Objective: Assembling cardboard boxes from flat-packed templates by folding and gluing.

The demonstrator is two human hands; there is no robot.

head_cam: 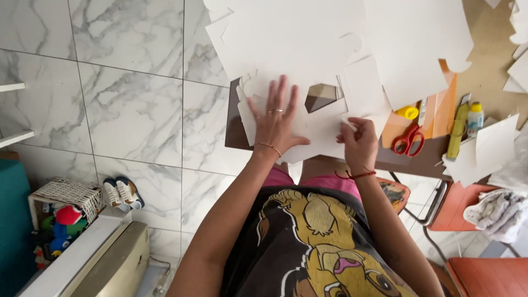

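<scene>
Left hand (275, 118) lies flat, fingers spread, pressing a white die-cut card sheet (316, 132) onto the dark table (234, 129). Right hand (358, 140) is closed, pinching the sheet's right edge. The card looks light, thin, fairly stiff and easily creased; best held at edges. Red scissors (408, 140) lie right.

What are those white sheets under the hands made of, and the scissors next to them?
The white sheets look like matte card or thin paperboard: flat, stiff, with clean cut edges and notches. The left hand presses one flat; the right hand pinches an edge. The scissors have glossy red handles, probably plastic; their blades are hidden.
</scene>
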